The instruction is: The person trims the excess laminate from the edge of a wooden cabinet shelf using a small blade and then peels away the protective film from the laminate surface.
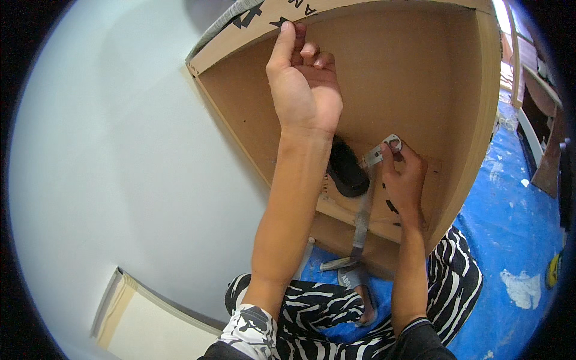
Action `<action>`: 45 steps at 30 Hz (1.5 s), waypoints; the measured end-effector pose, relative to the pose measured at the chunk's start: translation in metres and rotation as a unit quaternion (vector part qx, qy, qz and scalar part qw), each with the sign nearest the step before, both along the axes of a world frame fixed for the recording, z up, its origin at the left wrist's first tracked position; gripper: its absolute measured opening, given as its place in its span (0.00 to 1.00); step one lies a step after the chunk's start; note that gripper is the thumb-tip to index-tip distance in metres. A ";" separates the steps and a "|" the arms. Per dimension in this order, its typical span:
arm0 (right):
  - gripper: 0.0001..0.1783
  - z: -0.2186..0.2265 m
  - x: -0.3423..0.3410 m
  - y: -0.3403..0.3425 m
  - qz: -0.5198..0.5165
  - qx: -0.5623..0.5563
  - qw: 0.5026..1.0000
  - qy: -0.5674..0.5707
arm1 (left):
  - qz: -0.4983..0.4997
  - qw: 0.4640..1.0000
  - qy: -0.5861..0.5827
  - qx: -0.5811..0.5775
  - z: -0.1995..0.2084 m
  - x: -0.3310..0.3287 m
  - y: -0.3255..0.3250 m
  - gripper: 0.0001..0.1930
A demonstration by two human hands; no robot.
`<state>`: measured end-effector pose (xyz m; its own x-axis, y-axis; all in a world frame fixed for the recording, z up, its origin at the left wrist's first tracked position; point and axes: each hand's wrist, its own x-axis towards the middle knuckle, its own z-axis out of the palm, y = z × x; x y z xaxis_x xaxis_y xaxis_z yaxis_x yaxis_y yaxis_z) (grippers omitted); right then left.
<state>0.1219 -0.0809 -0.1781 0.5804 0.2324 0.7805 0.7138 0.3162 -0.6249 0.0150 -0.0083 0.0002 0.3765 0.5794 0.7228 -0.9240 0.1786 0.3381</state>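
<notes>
My left hand [306, 84] is raised, palm toward me, at the upper rail of a box-like wooden frame [489, 72]. Its thumb and forefinger are pressed together beside a small black pointed shape [278, 23] on the rail; whether they hold anything is unclear. Lower down, inside the frame, my right hand [408, 180] pinches a silver metal piece [373, 157] with holes and a rounded end. Left of that piece lies a dark, fuzzy oblong thing [348, 168]. A grey strap [361, 225] runs down below it, toward the frame's lower edge.
A white wall [120, 150] stands close on the left, with a pale framed panel [156, 324] leaning below. Blue sheeting [498, 240] with white patches covers the floor. Brown furniture [543, 144] stands at the right. My patterned trouser legs [459, 264] are close under the frame.
</notes>
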 end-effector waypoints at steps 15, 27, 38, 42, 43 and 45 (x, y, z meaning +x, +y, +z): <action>0.08 -0.005 0.007 0.001 0.016 -0.025 0.999 0.015 | 0.100 0.993 0.066 0.011 -0.023 0.004 -0.010 0.08; 0.08 -0.004 0.007 0.002 0.015 -0.001 1.000 0.024 | 0.058 0.994 0.083 -0.037 0.009 -0.001 -0.032 0.17; 0.08 0.000 0.006 -0.003 0.009 -0.013 0.999 0.029 | 0.046 0.998 0.021 0.036 0.005 0.013 -0.027 0.04; 0.08 -0.001 0.009 -0.004 0.006 -0.019 0.999 0.025 | 0.041 0.998 -0.008 0.050 0.003 0.019 -0.028 0.05; 0.07 0.000 0.008 -0.006 0.012 -0.018 0.999 0.026 | 0.043 0.997 -0.014 0.055 0.002 0.020 -0.028 0.06; 0.07 -0.001 0.009 -0.006 0.011 -0.008 1.000 0.019 | 0.028 0.998 -0.018 0.053 0.001 0.020 -0.026 0.06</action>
